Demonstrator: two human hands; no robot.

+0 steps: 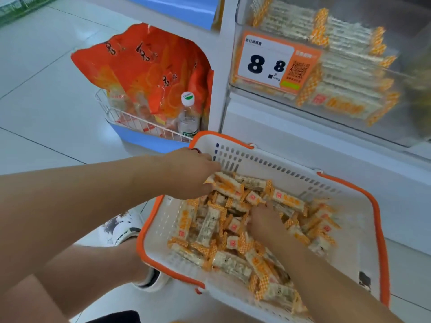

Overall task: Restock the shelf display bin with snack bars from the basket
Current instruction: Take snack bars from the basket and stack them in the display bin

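Observation:
A white basket with an orange rim (363, 231) sits on the floor, holding several loose snack bars (210, 227) in clear and orange wrappers. My left hand (191, 173) is at the basket's far left corner and grips a few bars (227, 184). Down in the middle of the pile, my right hand (264, 221) has its fingers dug in among the bars and closes on some. Above, at the upper right, the clear shelf display bin (268, 10) holds stacked rows of the same bars behind an orange price tag (275, 61) reading 8.8.
To the left stands a wire basket (116, 117) holding orange snack bags (149, 66) and a water bottle (187, 117). The white shelf base (303, 150) runs right behind the basket. My white shoe (123, 227) is on the tiled floor, left of the basket.

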